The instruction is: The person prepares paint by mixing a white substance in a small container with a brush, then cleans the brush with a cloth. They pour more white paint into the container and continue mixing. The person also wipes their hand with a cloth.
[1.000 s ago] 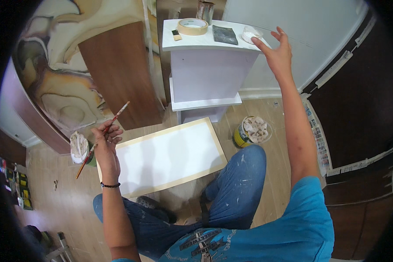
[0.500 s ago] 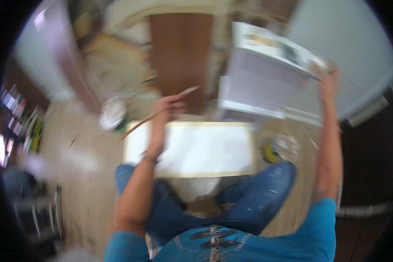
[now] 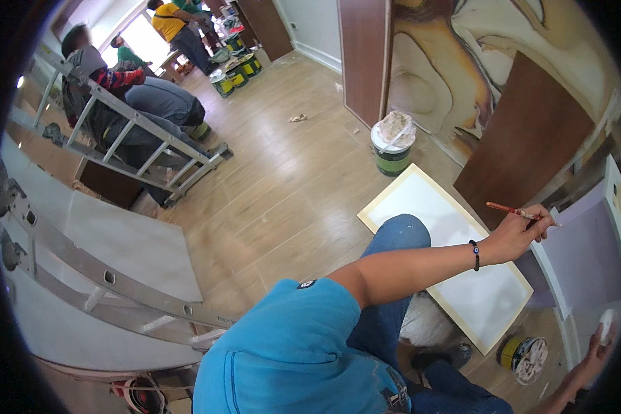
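Note:
My left hand [image 3: 519, 238] is closed around a slim paintbrush [image 3: 509, 208] with a reddish-brown handle. A beaded bracelet sits on that wrist. The arm reaches over a white panel [image 3: 455, 283] with a cream border, lying in front of my knees. At the lower right, my right hand [image 3: 592, 352] has its fingers around a small white rounded object [image 3: 606, 326], whose kind I cannot make out. Close to both hands is a pale lilac unit with white edges [image 3: 590, 241].
A tub [image 3: 524, 359] with pale contents stands right of the panel, a lidded bucket [image 3: 393, 145] beyond it. A brown board [image 3: 528, 131] leans on a marbled wall panel. Aluminium ladders [image 3: 138, 134] stand left, with a seated person [image 3: 117, 79] and others farther back.
My view has swung left, bringing the ladders and other people in. The paintbrush stays in my left hand. My right hand now appears lower, away from the white ledge, with a white object.

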The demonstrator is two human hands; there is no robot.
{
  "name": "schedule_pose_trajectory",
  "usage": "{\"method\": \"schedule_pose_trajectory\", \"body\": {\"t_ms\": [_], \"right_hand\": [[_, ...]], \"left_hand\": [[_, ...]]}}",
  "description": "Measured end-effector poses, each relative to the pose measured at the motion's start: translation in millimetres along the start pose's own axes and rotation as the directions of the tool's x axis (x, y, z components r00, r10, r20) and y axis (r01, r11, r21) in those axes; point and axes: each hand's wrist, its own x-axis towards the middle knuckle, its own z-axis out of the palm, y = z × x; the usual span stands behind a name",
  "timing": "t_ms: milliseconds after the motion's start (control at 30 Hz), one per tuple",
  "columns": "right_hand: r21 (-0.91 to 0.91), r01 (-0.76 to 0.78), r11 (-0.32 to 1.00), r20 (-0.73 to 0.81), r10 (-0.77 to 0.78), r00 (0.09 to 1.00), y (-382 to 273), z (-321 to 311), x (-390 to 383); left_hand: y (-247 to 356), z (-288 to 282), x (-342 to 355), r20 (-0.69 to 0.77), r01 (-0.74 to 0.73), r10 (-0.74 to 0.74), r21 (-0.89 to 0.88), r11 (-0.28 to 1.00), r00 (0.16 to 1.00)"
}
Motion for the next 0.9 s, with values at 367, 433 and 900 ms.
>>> {"method": "schedule_pose_trajectory", "body": {"t_ms": [367,433,900], "right_hand": [[0.465,-0.149,0.873,0.083,0.125,0.989,-31,101,-77],[0.485,-0.144,0.863,0.127,0.093,0.988,-40,100,-82],[0.549,-0.101,0.83,0.377,-0.138,0.916,-149,136,-116]], "left_hand": [[16,-11,-25,0.001,-0.105,0.109,0.287,0.952,0.994],[9,-15,-26,0.007,-0.083,0.085,0.28,0.956,0.996],[9,7,-51,0.174,-0.028,-0.025,0.296,0.955,0.984]]}}
